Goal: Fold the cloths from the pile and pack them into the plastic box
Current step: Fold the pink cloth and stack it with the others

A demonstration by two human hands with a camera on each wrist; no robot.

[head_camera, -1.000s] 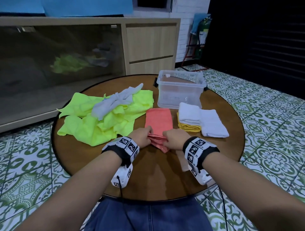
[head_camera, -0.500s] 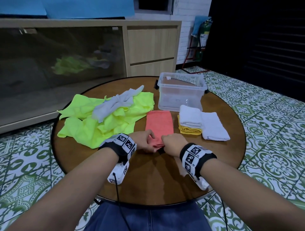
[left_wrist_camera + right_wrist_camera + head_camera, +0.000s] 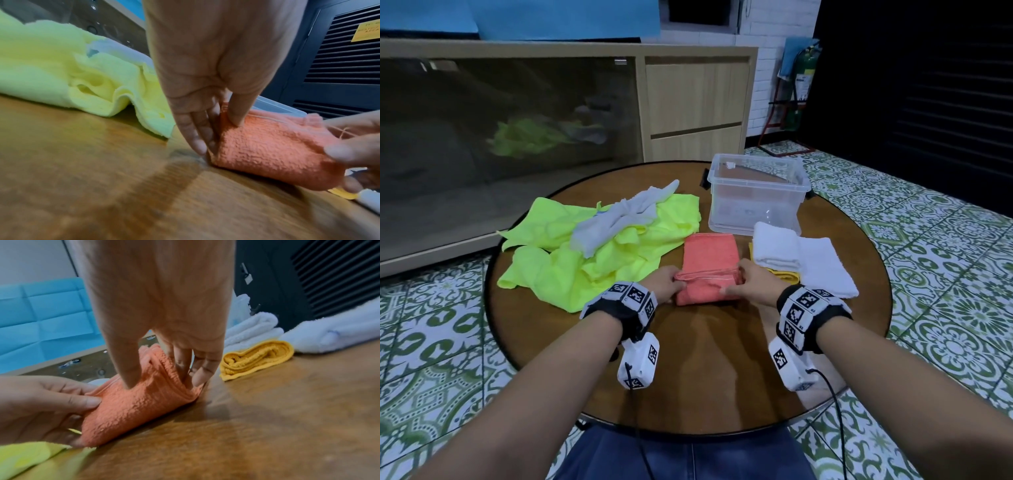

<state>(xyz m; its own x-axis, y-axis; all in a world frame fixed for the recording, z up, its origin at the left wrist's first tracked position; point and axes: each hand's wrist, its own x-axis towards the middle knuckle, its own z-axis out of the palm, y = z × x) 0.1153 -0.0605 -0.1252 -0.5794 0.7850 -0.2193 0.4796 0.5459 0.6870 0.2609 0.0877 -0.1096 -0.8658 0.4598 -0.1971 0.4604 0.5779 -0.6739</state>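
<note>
Round wooden table (image 3: pixel 688 370), and the orange cloth (image 3: pixel 709 263) is pinched at both ends of its near fold: left hand (image 3: pixel 662 284) on one side, right hand (image 3: pixel 751 281) on the other (thumbs on top). Behind it, the plastic box (image 3: pixel 756 195) is seen.

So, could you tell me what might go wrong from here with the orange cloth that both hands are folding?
1. The orange cloth is pinched only at its two ends by the left hand and right hand; if either grip loosens, the layers could spring open.
2. It lies close beside the unfolded neon yellow cloths, so an edge of the pile might get dragged along.
3. The folded white cloths sit in front of the plastic box; carrying the orange one across could knock them.
</note>
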